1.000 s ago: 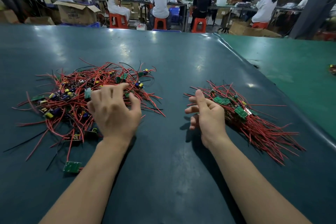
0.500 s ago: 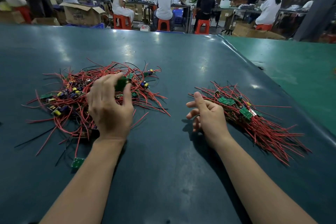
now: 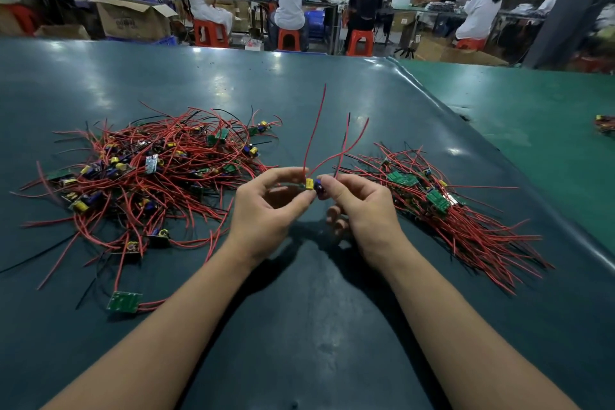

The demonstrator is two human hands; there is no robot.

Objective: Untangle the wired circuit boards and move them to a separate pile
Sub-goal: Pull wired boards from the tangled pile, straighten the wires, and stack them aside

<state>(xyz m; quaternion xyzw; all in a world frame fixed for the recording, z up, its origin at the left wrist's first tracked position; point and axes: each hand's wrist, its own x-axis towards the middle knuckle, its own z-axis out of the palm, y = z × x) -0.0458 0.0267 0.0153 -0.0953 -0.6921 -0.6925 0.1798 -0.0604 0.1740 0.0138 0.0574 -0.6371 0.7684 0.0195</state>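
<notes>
So the dark desk [image 3: 299,93] takes up most of the view. On its left side sits the big tangled pile [image 3: 149,176] of red-wired boards, a proper bird's nest with yellow and purple parts poking out. On the right is the tidier sorted pile [image 3: 449,210], wires mostly lying the same way. One stray green board [image 3: 123,302] lies near the front edge, apart from the mess but with its wires trailing back toward it.

Between the two piles, both hands are up off the desk working one board [image 3: 312,185]. The left hand [image 3: 266,210] has its grip pinched on the yellow end of it, and the right hand [image 3: 362,206] pinches the dark purple part right beside. Its red wires [image 3: 316,130] stick up and fan out, crossing each other just above the fingers.

What I'd watch: those crossed wires look like they could snag if the board goes over to the right pile as is, and you'd just start a new knot there. Pulling hard on the parts instead of the board might also stress the solder joints. Can't tell whether it's one board or two stuck together.
</notes>
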